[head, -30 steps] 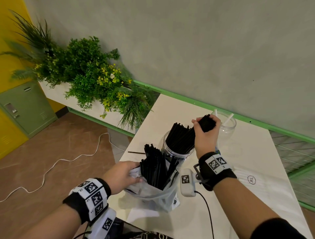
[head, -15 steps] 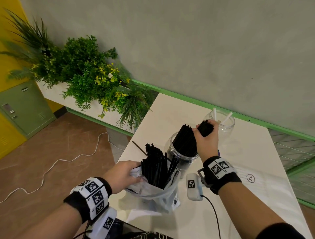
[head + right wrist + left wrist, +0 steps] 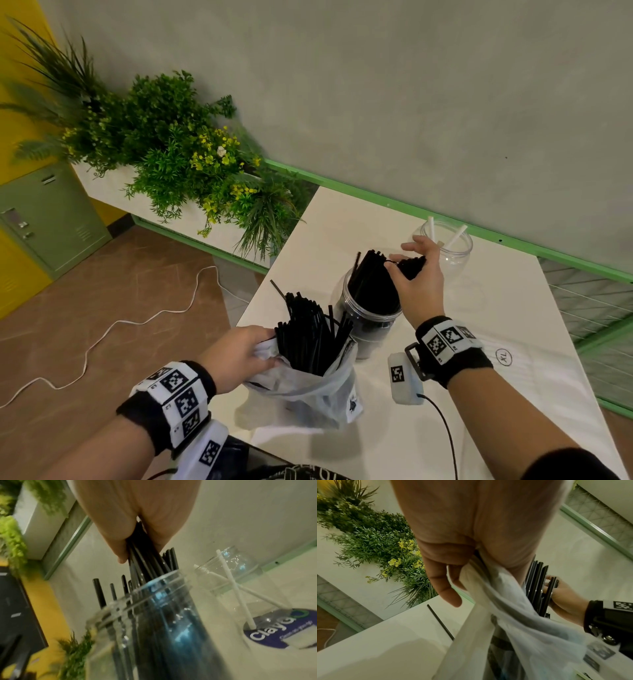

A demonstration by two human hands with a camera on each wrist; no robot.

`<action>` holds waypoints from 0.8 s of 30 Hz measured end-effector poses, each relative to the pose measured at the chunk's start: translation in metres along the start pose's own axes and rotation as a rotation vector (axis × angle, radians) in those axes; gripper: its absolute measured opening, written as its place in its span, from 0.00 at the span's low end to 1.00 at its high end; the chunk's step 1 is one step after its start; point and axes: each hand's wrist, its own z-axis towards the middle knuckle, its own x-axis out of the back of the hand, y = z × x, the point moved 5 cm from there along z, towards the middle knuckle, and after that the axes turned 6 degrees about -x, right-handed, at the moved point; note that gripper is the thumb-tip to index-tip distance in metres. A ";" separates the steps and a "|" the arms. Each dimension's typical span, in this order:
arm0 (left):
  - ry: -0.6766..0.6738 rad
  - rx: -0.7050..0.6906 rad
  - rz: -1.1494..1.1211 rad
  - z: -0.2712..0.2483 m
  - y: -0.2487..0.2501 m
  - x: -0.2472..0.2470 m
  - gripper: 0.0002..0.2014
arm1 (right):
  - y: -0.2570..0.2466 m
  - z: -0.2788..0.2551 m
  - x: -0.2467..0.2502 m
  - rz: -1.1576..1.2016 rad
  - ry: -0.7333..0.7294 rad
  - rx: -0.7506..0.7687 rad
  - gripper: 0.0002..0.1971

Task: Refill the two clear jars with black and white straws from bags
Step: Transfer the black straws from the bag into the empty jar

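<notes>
A clear jar (image 3: 370, 310) (image 3: 154, 615) packed with black straws (image 3: 371, 274) (image 3: 154, 566) stands mid-table. My right hand (image 3: 412, 269) (image 3: 137, 540) is over its far rim, loosely curled round the straws' upper ends, with some fingers spread. My left hand (image 3: 250, 351) (image 3: 447, 574) grips the rim of a translucent plastic bag (image 3: 308, 387) (image 3: 505, 615), which holds more black straws (image 3: 311, 332) upright. Behind stands the second clear jar (image 3: 448, 248) (image 3: 240, 581) with two white straws (image 3: 457, 236) (image 3: 236, 588).
One loose black straw (image 3: 277, 287) (image 3: 440, 622) lies on the white table (image 3: 342, 219) near its left edge. A flat white packet marked XL (image 3: 503, 356) lies at the right. A planter of greenery (image 3: 178, 154) flanks the table's left; a grey wall runs behind.
My right hand has lowered the black straw bundle deeper into the near jar, and its fingers have loosened and spread. My left hand keeps its hold on the bag.
</notes>
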 end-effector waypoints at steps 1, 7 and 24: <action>0.003 0.002 0.005 0.000 0.000 0.000 0.19 | 0.000 -0.001 -0.001 -0.071 -0.019 0.045 0.27; 0.027 -0.009 -0.004 -0.004 0.002 0.004 0.22 | 0.013 -0.002 -0.010 -0.525 -0.188 0.193 0.19; 0.129 0.125 -0.087 -0.044 -0.052 0.024 0.13 | -0.053 -0.062 -0.056 -0.326 -0.134 0.678 0.12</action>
